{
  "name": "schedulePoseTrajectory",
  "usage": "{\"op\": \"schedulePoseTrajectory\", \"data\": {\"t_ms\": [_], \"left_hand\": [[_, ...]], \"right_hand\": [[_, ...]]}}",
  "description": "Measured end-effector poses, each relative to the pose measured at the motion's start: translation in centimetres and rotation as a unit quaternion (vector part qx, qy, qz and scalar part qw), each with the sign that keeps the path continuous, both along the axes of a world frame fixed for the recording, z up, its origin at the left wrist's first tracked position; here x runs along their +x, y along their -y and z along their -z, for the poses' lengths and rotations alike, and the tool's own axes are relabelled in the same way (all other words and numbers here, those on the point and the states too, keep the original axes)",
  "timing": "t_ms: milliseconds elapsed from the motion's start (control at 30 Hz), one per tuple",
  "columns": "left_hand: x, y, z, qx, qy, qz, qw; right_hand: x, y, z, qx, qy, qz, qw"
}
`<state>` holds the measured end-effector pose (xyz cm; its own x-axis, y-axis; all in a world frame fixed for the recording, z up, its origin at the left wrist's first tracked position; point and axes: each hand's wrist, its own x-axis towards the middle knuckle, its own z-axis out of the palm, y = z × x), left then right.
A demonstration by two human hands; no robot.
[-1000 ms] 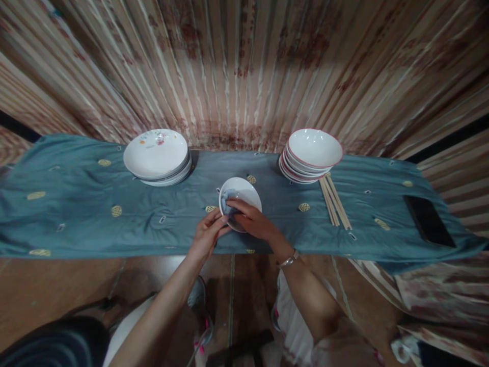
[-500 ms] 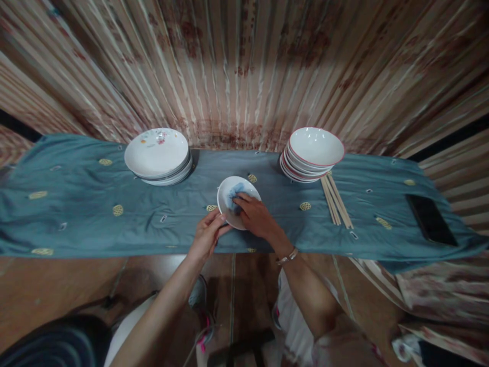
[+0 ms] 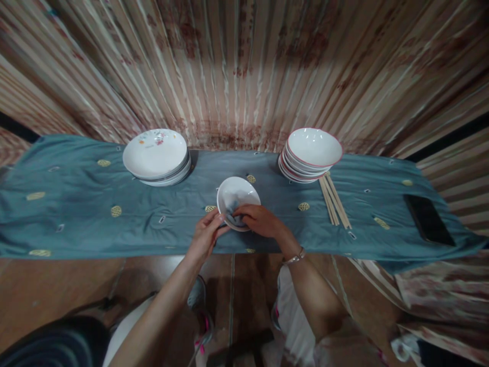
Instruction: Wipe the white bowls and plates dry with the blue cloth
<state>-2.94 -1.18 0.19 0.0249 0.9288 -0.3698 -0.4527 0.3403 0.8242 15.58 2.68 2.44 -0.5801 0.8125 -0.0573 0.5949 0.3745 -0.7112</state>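
The person's left hand (image 3: pixel 208 229) grasps a small white bowl (image 3: pixel 237 187) by its rim at the eight o'clock edge, thumb over the lip and fingers along the outside. The bowl is round and smooth, with a glossy glaze that catches the light, and its mouth faces up; whether its base touches the counter (image 3: pixel 137 219) cannot be told. The right hand (image 3: pixel 263 220) reaches in from four o'clock, its fingers curled onto a soft, pale blue cloth (image 3: pixel 231 207) bunched against the inner wall. A shiny bracelet (image 3: pixel 296 256) circles the right wrist.

With the bowl as the dial's centre, a stack of plates (image 3: pixel 156 155) stands at ten o'clock, round and glossy white, the top one printed with small flowers near its far edge. At two o'clock sits a nested stack of bowls (image 3: pixel 313 148), deeper in shape, white with thin red rims. Several slender, straight, pale chopsticks (image 3: pixel 335 201) lie at three o'clock, their far ends beside that stack. Farther out, just past three o'clock, rests a flat black rectangular phone (image 3: pixel 428 219). The counter is covered in wrinkled blue-green fabric with yellow pineapple motifs. At twelve o'clock hangs a pleated, patterned curtain (image 3: pixel 237 76).
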Motion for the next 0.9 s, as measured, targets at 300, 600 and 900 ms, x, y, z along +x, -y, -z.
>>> {"op": "schedulePoseTrajectory", "data": {"t_ms": [300,600,900], "left_hand": [[0.0,0.0,-0.2,-0.008,0.008,-0.008,1.000],[0.1,0.1,-0.4,0.000,-0.009,0.021,1.000],[0.2,0.2,-0.5,0.005,-0.016,0.028,0.999]], "right_hand": [[-0.5,-0.2,1.1,-0.117,-0.211,0.010,0.970],[-2.6,0.3,0.7,0.001,-0.271,0.093,0.958],[-2.4,-0.6,1.4,0.141,-0.137,0.148,0.969]]}}
